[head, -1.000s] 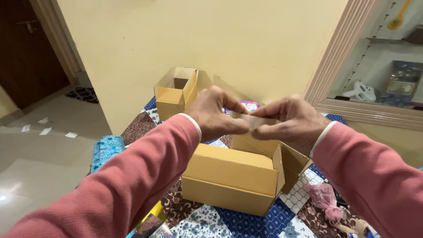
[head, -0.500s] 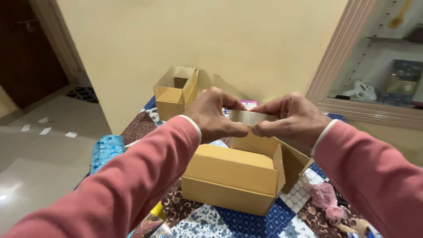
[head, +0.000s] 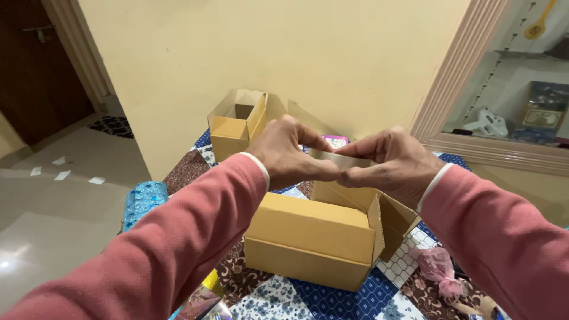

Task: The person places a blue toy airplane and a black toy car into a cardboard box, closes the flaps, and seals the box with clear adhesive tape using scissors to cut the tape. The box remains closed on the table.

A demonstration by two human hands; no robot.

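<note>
Both my hands are raised above a brown cardboard box (head: 314, 237) with open flaps on a patchwork cloth. My left hand (head: 290, 153) and my right hand (head: 391, 163) pinch the two ends of a short strip of clear tape (head: 341, 159) held between them, fingertips almost touching. The strip hangs in the air over the box's far side. Pink sleeves cover both arms.
A second open cardboard box (head: 240, 124) stands farther back by the yellow wall. A blue patterned roll (head: 142, 201) lies at the left edge of the cloth. A crumpled pink bag (head: 438, 266) lies at the right. A tiled floor with paper scraps (head: 59, 175) is left.
My fingertips have drawn closer together on the tape strip, which has tilted slightly. The boxes have not moved.
</note>
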